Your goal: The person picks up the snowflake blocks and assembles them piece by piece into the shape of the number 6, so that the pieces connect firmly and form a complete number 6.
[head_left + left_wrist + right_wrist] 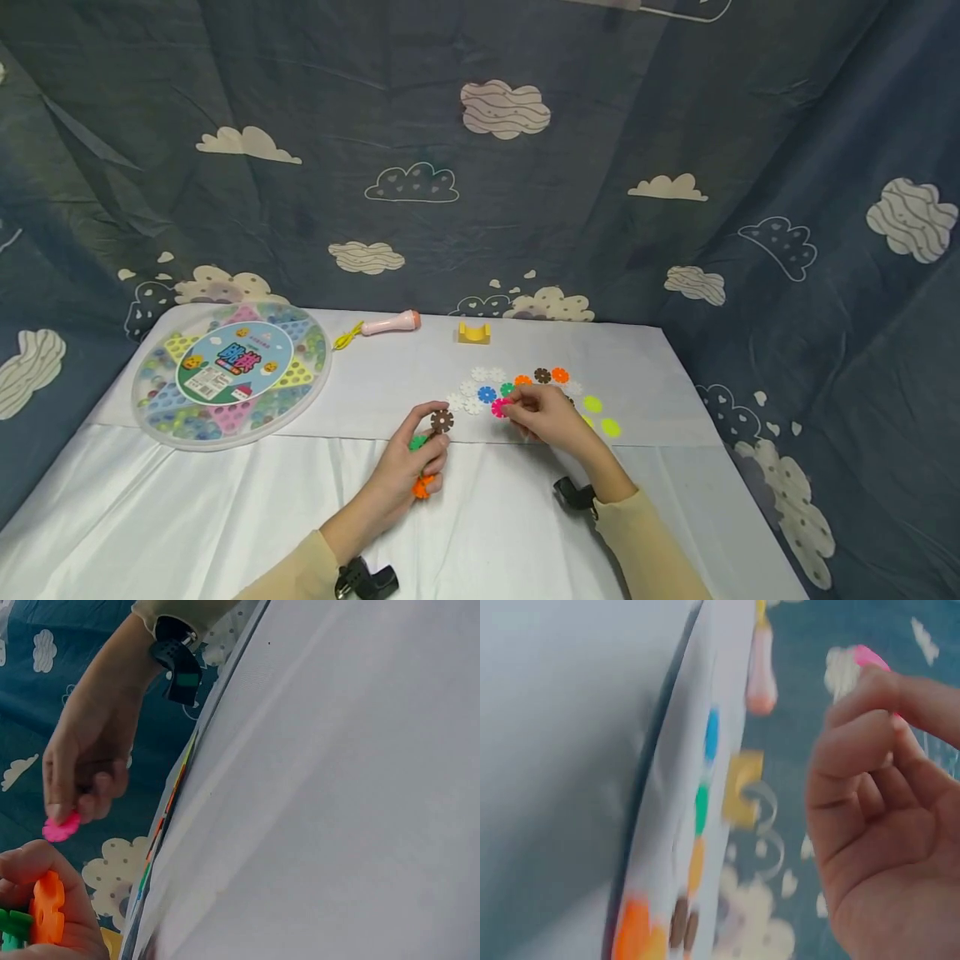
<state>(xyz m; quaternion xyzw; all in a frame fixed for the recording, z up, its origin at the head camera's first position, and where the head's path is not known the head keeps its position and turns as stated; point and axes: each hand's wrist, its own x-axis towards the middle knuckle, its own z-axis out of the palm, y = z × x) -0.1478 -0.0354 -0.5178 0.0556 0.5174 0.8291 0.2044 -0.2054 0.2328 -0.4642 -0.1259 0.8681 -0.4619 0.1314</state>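
Your right hand (553,422) pinches pink notched disc (61,826) by rim, raised near loose discs (487,395). Your left hand (397,477) grips brown disc (442,421), green disc (417,442), orange disc (47,907). Likely light, stiff, slick plastic; hold rims, notches free. Room over near tablecloth (495,533); far edge well beyond.

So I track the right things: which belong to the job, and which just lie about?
Likely the job:
brown disc, green disc, orange disc in left hand
pink disc in right hand
loose discs

Lying about:
round board
pink stick
yellow block
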